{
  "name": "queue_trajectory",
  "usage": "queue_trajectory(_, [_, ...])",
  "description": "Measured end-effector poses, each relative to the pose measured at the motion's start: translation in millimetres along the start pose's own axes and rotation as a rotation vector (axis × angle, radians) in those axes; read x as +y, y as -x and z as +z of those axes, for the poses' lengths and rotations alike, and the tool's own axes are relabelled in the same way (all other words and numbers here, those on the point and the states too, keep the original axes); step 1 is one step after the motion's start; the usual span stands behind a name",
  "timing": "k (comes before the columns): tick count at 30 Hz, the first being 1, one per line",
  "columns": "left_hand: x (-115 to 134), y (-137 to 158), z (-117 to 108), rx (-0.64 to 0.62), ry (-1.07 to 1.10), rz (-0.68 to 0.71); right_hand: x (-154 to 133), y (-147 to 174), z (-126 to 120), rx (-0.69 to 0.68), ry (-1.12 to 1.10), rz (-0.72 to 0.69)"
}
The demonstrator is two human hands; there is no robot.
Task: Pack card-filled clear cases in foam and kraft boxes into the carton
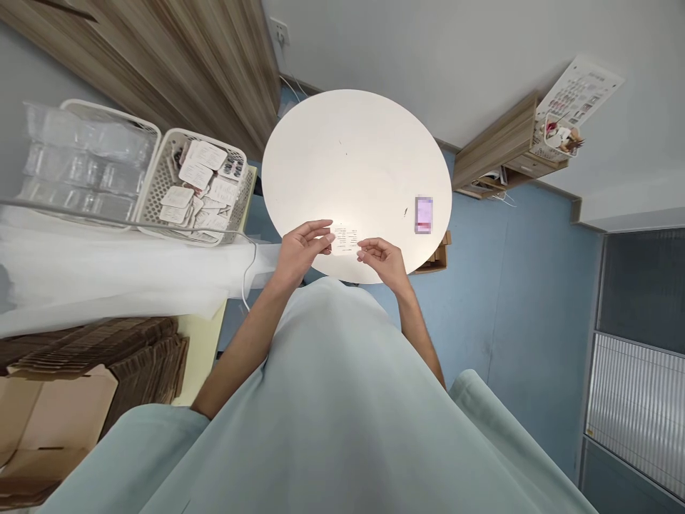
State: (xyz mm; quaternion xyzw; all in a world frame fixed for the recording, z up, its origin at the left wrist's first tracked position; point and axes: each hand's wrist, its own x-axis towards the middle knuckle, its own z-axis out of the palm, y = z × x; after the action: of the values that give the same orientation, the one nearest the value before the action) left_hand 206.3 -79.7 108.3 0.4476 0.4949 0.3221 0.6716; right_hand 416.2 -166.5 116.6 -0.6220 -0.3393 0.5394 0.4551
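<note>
A small white printed card (345, 240) is held over the near part of the round white table (358, 157). My left hand (300, 250) grips its left edge between thumb and fingers. At the card's lower right edge my right hand (386, 263) has its thumb and fingers drawn together on the corner. Rows of dark text face up, too small to read. To the right on the tabletop lies a phone-like rectangle (424, 214) with a blurred, pinkish face.
Left of the table stand a white basket (143, 207) of similar cards and another holding clear plastic packs (88, 160). Folded cardboard boxes (144, 364) are stacked at lower left. A cable (249, 275) hangs beside white sheeting (133, 268). A wooden cabinet (495, 146) stands right.
</note>
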Motion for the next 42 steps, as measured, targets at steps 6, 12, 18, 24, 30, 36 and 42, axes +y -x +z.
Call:
queue_trajectory(6, [-0.8, -3.4, 0.1, -0.182, 0.136, -0.115, 0.7, -2.2, -5.5, -0.061, -0.043, 0.024])
queue_trajectory(12, [-4.0, -1.7, 13.2, -0.325, 0.243, -0.155, 8.5, -5.9, -9.6, -0.147, -0.066, 0.027])
queue_trajectory(18, [-13.4, -2.0, 24.7, -0.213, 0.331, -0.175, 22.8, -2.8, -8.2, -0.059, 0.065, -0.108])
queue_trajectory(24, [-19.4, -2.3, 39.0, -0.198, 0.409, -0.239, 29.0, 2.7, -10.7, 0.065, 0.31, -0.354])
queue_trajectory(30, [-28.6, -4.5, 48.4, -0.327, 0.352, -0.422, 21.4, -11.8, -34.2, 0.137, 0.319, -0.355])
queue_trajectory(36, [-37.3, -2.6, 65.0, -0.348, 0.478, -0.535, 18.7, -44.0, -57.5, 0.025, 0.317, -0.344])
queue_trajectory(42, [-36.7, 2.2, 73.8, -0.184, 0.603, -0.52, 12.0, -55.6, -56.0, -0.137, 0.475, -0.492])
